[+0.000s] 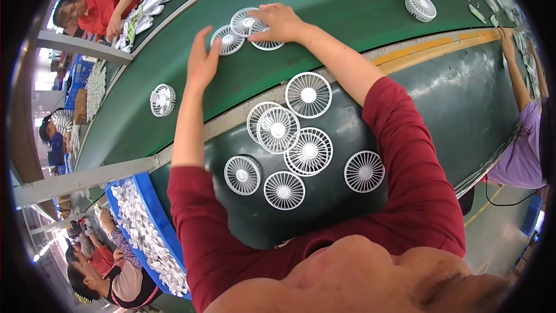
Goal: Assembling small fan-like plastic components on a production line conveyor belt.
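Both my arms reach over the green conveyor belt to a group of three round white fan heads with spoked grilles. My right hand [281,23] has its fingers and thumb around the rim of the right fan head [267,39], against the upper fan head [243,22]. Just beside the left fan head [227,40], my left hand [202,65] is open, thumb and fingers apart, holding nothing. On the dark worktable nearer me lie several more white fan heads [308,95], some overlapping, such as the fan head [278,130] on top of another.
Another fan head [163,100] sits on the belt at left, and one [420,6] at right. A blue bin [152,197] of small white parts stands left of the table. A metal rail [87,181] crosses there. Co-workers sit across the belt and at both sides.
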Motion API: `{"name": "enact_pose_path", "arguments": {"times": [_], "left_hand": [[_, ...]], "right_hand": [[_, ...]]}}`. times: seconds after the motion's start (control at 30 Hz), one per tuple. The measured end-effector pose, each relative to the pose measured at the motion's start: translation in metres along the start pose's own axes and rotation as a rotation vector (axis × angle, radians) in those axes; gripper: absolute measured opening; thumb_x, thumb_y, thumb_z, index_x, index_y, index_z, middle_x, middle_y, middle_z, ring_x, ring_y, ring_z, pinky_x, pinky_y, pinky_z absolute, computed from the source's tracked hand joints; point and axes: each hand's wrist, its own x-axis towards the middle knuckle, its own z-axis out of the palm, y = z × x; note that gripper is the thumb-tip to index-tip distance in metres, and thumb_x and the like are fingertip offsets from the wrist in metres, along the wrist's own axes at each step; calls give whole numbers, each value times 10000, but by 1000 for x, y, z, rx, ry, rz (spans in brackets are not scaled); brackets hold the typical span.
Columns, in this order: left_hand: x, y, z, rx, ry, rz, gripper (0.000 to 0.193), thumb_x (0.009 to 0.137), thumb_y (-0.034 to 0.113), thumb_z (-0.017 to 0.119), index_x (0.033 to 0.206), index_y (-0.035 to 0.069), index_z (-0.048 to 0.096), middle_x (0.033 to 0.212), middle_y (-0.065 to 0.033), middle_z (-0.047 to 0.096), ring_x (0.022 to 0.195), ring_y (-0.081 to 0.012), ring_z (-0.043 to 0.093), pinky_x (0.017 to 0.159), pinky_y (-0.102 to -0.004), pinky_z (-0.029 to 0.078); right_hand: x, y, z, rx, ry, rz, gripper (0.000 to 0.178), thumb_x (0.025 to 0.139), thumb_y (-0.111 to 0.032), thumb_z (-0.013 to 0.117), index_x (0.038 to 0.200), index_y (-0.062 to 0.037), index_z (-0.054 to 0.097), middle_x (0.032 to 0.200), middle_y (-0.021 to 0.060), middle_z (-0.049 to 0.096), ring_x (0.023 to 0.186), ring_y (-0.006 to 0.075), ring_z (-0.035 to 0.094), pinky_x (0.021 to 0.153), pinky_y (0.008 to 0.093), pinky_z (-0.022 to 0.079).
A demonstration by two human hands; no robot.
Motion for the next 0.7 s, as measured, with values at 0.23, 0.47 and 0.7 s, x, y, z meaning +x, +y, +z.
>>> {"name": "enact_pose_path", "arguments": {"times": [0.23,0.47,0.7], "left_hand": [[10,27,47,-343,-351,-226,436,884,267,695,1221,6,603,1078,-121,688,968,-220,666,852,-330,516],[-116,118,-34,-395,-527,-302,378,918,145,654,1267,31,562,1162,-78,644,1089,-148,586,953,-295,452],[-133,78,-79,-236,-210,-383,316,961,172,600,1237,19,616,1161,-74,662,960,-124,602,886,-274,458]], "right_hand": [[-12,15,-35,904,-313,-26,329,771,-219,797,1024,-28,710,935,63,713,865,142,656,784,282,517],[-28,-52,-79,818,-1130,-419,295,769,-163,759,1015,-6,713,960,64,724,880,139,658,799,287,507],[-30,1,-66,847,-620,-113,240,842,-184,707,1007,-11,683,944,41,694,886,113,627,812,285,512]]}}
